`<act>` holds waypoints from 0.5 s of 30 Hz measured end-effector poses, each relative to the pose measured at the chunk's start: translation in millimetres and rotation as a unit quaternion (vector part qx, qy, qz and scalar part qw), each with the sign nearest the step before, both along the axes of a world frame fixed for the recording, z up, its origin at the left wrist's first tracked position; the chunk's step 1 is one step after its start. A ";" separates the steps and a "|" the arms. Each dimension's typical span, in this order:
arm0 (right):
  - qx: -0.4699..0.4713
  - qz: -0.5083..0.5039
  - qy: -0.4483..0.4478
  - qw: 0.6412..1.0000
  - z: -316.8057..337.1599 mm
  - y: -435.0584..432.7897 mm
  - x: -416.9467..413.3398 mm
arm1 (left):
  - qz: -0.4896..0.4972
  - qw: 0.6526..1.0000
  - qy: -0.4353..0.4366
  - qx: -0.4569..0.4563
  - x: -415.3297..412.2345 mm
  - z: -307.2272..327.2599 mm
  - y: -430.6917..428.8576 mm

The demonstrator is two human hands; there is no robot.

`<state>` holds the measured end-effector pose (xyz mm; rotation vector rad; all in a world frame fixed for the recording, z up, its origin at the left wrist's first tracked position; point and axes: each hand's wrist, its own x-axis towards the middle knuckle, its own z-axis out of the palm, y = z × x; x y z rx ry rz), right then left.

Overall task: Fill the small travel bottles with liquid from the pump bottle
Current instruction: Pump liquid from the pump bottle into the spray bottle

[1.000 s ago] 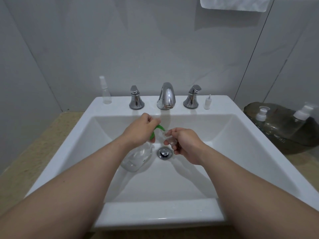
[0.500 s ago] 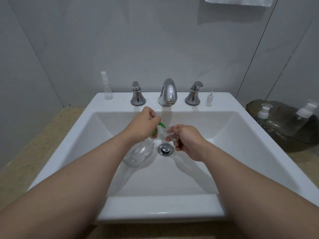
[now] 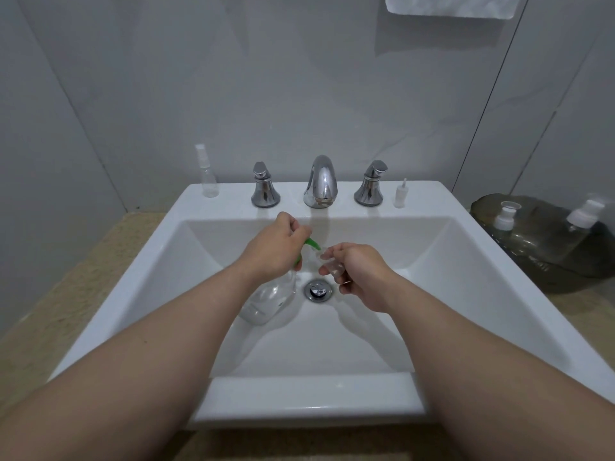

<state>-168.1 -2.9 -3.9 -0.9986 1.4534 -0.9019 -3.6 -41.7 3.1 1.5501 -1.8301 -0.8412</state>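
Note:
Over the white sink basin (image 3: 432,261), my left hand (image 3: 273,247) grips the top of a clear pump bottle (image 3: 269,299) that has a green pump head (image 3: 312,242). The green spout points right at a small clear travel bottle (image 3: 331,266), which my right hand (image 3: 359,274) holds tilted just under it, above the drain (image 3: 317,290). On the sink's back ledge a small clear spray bottle (image 3: 207,173) stands at the left. A small white pump cap (image 3: 400,194) stands on the ledge at the right.
A chrome tap (image 3: 321,183) with two handles (image 3: 264,191) (image 3: 370,186) stands at the back of the sink. To the right, a dark transparent pouch (image 3: 545,241) lies on the beige counter with two white-capped bottles (image 3: 506,216) (image 3: 584,214) in it. A white towel (image 3: 449,5) hangs above.
Both hands keep their hold and stay together over the drain. The view has tilted slightly, so the sink sits a little lower in the frame than half a second ago.

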 end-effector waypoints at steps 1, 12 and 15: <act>-0.001 0.001 0.000 1.000 0.2 -0.2 0.6 | 0.002 1.000 -0.001 0.000 0.3 0.2 0.2; 0.001 0.010 -0.002 1.000 0.9 -0.9 3.0 | 0.019 0.999 0.018 0.035 4.6 -2.9 -10.4; 0.002 0.008 -0.006 1.000 0.4 -1.9 3.0 | 0.018 0.999 0.028 0.039 5.1 -3.2 -11.9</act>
